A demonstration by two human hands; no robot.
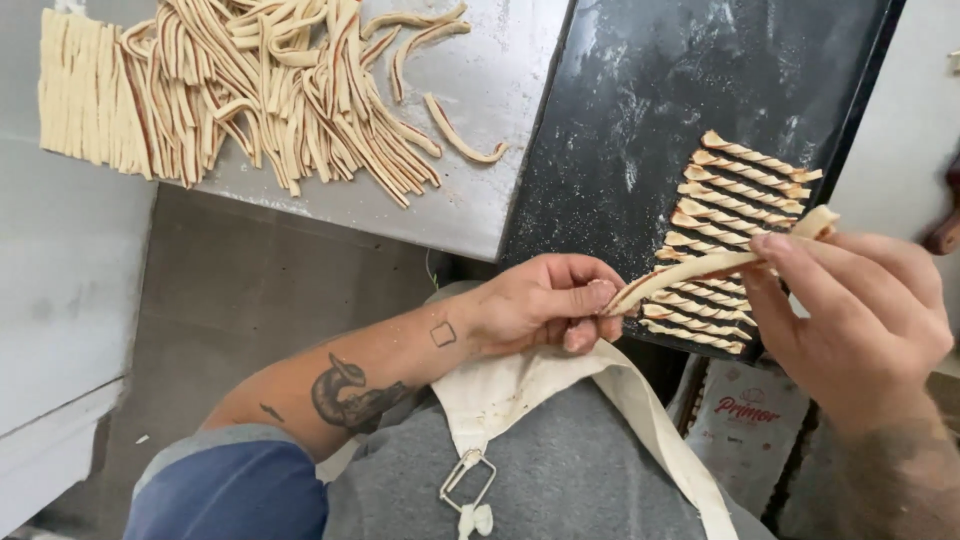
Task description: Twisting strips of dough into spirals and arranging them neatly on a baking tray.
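The left hand [545, 305] pinches the lower end of a dough strip [700, 268] between thumb and fingers. The right hand [860, 315] grips its upper end with the fingertips. The strip spans the gap between both hands, its long axis running from the left hand up and rightward to the right hand, tilted slightly. Just beyond the hands, twisted strips [725, 230] lie in rows on a dark floured tray [660, 90]. Farther off, beyond the left hand, a heap of untwisted strips [250, 90] rests on the metal desk [480, 190].
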